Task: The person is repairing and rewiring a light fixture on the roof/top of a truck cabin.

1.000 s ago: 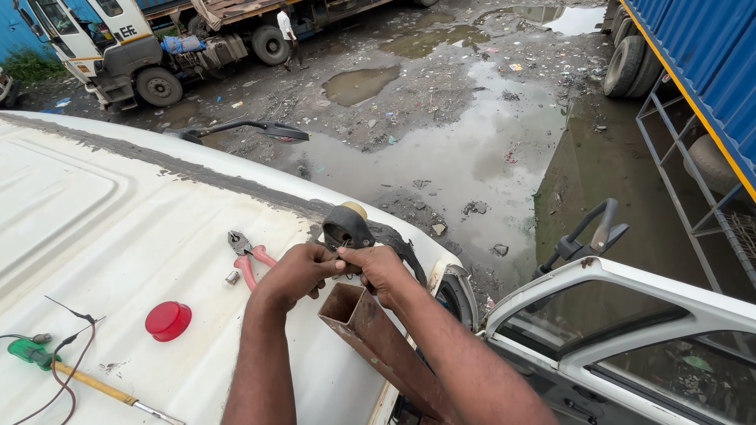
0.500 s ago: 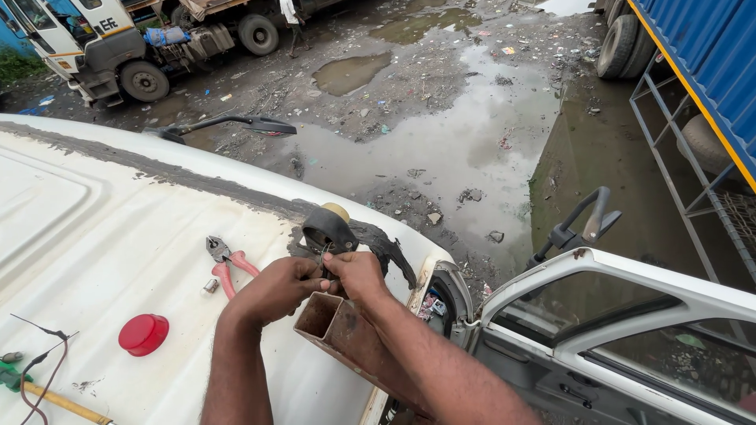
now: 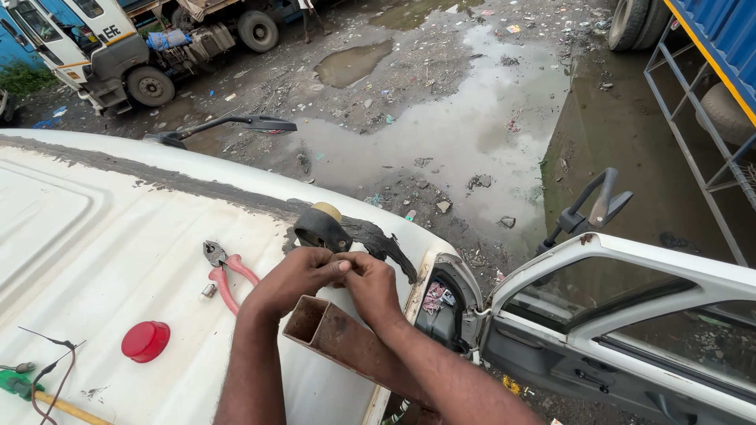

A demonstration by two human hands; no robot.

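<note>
Muddy yard w/ puddles is lying below a white truck roof [image 3: 118, 260]. Left hand [image 3: 295, 277] & right hand [image 3: 370, 285] are meeting fingertip to fingertip, pinching sth too small to tell, just by a black tape roll [image 3: 321, 229], over a rusty square tube [image 3: 346, 342]. Red-handled pliers [image 3: 224, 271] are lying nearby.

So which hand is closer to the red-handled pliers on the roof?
Left. The left hand is just right of the pliers, apart from them; the right hand is beyond it, farther right.

A small black-lettered marking [image 3: 109, 31] sits on the distant white truck cab.
</note>
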